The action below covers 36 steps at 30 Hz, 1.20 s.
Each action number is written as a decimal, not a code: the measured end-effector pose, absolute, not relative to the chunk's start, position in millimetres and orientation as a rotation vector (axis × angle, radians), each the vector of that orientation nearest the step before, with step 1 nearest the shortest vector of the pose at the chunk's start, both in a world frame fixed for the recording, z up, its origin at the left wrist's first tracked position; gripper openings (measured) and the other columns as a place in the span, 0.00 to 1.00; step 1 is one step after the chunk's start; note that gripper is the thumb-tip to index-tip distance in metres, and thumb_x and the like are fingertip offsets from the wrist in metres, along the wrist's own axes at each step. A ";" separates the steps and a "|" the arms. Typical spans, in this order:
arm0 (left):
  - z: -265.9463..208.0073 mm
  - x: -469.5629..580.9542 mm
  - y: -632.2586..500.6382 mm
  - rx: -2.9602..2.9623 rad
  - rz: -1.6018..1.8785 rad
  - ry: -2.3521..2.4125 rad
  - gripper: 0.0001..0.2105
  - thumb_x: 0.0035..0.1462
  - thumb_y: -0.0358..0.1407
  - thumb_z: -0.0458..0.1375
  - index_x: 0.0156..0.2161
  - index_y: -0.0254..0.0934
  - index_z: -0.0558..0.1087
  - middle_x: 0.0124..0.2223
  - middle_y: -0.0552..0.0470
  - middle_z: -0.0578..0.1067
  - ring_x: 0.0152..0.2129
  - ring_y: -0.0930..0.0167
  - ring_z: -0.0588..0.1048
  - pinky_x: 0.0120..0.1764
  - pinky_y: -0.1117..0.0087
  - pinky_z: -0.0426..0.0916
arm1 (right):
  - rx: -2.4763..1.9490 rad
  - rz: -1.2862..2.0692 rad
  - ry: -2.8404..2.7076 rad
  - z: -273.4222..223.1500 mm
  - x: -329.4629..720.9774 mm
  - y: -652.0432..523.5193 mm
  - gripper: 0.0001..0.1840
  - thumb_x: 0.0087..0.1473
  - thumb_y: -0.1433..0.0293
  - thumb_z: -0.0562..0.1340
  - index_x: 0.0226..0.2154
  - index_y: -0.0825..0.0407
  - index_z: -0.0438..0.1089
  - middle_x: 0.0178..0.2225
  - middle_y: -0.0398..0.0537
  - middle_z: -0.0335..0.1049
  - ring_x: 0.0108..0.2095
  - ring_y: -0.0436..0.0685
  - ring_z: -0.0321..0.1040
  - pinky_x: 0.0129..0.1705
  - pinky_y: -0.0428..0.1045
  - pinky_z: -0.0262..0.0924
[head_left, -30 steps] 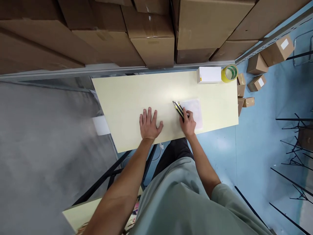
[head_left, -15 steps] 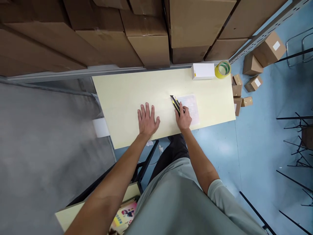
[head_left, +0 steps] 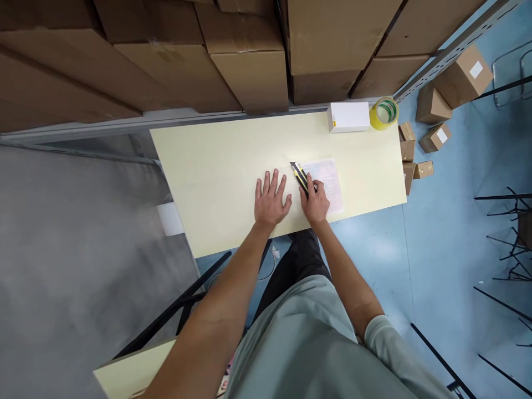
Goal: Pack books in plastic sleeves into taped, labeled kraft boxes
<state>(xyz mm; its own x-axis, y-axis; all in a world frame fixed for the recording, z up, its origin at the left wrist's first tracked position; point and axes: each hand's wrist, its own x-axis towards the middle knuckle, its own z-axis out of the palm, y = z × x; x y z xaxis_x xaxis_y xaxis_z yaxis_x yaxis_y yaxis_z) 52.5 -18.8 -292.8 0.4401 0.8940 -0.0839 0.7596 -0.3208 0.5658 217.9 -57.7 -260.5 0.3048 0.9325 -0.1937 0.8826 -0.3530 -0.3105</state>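
Observation:
My right hand (head_left: 316,204) is closed around a black and yellow utility knife (head_left: 300,176), whose tip points up and to the left. Partly under that hand lies a pale printed sheet of paper (head_left: 330,177). Palm down on the cream tabletop (head_left: 216,177), my left hand (head_left: 271,198) has its fingers spread and holds nothing. It rests just left of my right hand, a small gap apart from it.
A white box (head_left: 349,117) and a roll of yellow tape (head_left: 384,113) stand at the table's far right corner. Large cardboard boxes (head_left: 249,77) line a shelf behind the table. Smaller cartons (head_left: 434,138) sit beyond its right end.
My left hand has slid right across the tabletop, closer to my right hand. The right hand keeps its grip on the utility knife in nearly the same place. The view has shifted slightly.

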 end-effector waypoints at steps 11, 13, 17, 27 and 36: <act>-285.5 53.5 -18.2 2.174 0.299 1.430 0.33 0.73 0.46 0.50 0.79 0.41 0.58 0.82 0.47 0.49 0.81 0.55 0.43 0.80 0.43 0.35 | -2.497 0.631 -1.858 -243.1 214.5 -49.2 0.34 0.79 0.59 0.50 0.81 0.44 0.47 0.64 0.63 0.62 0.57 0.62 0.71 0.48 0.50 0.77; -284.2 53.7 -18.2 2.175 0.288 1.436 0.33 0.73 0.46 0.50 0.79 0.41 0.58 0.82 0.46 0.49 0.81 0.55 0.43 0.80 0.43 0.36 | -2.518 0.662 -1.869 -237.1 213.3 -47.2 0.34 0.79 0.60 0.50 0.81 0.43 0.46 0.64 0.63 0.62 0.57 0.62 0.71 0.48 0.50 0.77; -282.3 54.2 -17.6 2.173 0.274 1.435 0.33 0.73 0.45 0.50 0.79 0.41 0.58 0.82 0.46 0.49 0.81 0.55 0.43 0.79 0.42 0.37 | -2.584 0.721 -1.849 -221.4 207.7 -41.4 0.35 0.79 0.63 0.51 0.82 0.42 0.42 0.64 0.63 0.61 0.55 0.61 0.73 0.48 0.50 0.77; -286.7 53.3 -18.5 2.215 0.286 1.431 0.33 0.74 0.45 0.49 0.79 0.40 0.57 0.83 0.45 0.49 0.81 0.55 0.43 0.79 0.41 0.38 | -2.665 0.635 -1.937 -212.1 199.3 -35.8 0.37 0.78 0.68 0.51 0.82 0.44 0.40 0.59 0.63 0.68 0.52 0.62 0.73 0.47 0.52 0.78; -284.2 55.5 -18.6 2.183 0.322 1.414 0.35 0.73 0.47 0.47 0.80 0.38 0.55 0.83 0.44 0.49 0.81 0.54 0.44 0.79 0.42 0.36 | -2.665 0.625 -1.991 -205.0 200.8 -37.5 0.36 0.81 0.59 0.45 0.82 0.47 0.36 0.57 0.64 0.69 0.52 0.62 0.73 0.47 0.52 0.77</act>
<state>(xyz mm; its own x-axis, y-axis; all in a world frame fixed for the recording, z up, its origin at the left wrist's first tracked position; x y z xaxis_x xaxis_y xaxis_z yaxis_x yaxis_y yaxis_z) 55.5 -18.6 -284.2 0.4286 0.9002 -0.0773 0.7780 -0.3243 0.5381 200.8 -37.5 -205.0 0.2510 0.8683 -0.4279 0.9570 -0.2889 -0.0247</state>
